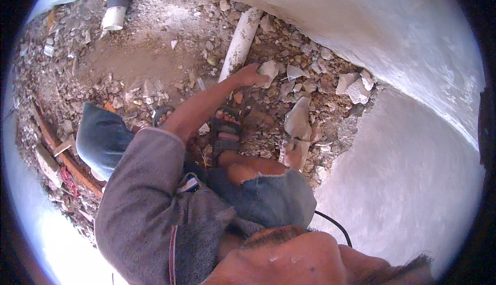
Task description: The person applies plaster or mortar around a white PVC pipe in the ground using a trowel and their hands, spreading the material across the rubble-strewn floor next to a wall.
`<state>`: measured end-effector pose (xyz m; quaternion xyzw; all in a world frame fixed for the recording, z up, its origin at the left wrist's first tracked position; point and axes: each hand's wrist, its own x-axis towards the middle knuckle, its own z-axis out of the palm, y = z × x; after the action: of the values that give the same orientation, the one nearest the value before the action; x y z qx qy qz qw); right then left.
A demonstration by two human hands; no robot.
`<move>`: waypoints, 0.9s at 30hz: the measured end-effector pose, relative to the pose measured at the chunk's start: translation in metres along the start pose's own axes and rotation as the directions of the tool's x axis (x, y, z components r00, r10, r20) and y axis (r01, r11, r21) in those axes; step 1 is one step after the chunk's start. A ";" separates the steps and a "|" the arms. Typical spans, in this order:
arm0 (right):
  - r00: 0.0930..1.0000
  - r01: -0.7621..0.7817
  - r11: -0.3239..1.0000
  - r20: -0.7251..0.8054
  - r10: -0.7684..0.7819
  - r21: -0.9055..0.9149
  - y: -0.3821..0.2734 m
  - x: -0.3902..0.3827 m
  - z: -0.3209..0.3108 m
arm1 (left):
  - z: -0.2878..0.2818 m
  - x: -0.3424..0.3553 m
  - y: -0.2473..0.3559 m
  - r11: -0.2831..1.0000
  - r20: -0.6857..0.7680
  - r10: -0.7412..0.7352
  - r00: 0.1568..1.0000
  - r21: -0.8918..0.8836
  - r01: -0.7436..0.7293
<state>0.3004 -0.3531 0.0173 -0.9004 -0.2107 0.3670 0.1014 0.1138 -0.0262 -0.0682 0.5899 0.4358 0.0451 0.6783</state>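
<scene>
My left arm stretches forward over the rubble, and my left hand [253, 75] is closed on a pale, rough stone [268, 73]. Just beside that hand lies a dirt-streaked white pipe [241, 43]. What looks like my right hand [293, 153] is beyond my bent knee, by a long grey-white chunk [298, 119]. The knee hides part of it, and its fingers cannot be made out well enough to tell a grip. A white shard [296, 72] lies just right of the stone in my left hand.
Broken stones [355, 86] lie along a pale wall [392, 32]. A smooth grey slab [398, 181] borders the rubble at right, crossed by a black cable [338, 225]. A short white pipe end [113, 18] juts out at far left. A wooden strip [67, 153] lies left of my sandalled feet [226, 125].
</scene>
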 end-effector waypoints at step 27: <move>0.679 0.724 0.431 0.443 -0.586 -0.538 -0.238 0.117 0.024 | -0.144 -0.152 0.011 0.993 -0.189 -0.119 0.975 -0.011 0.119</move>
<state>0.2855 -0.0876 0.0083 -0.6769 -0.6711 0.2776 -0.1196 -0.0673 -0.0006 0.0334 0.5558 0.5328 0.0602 0.6353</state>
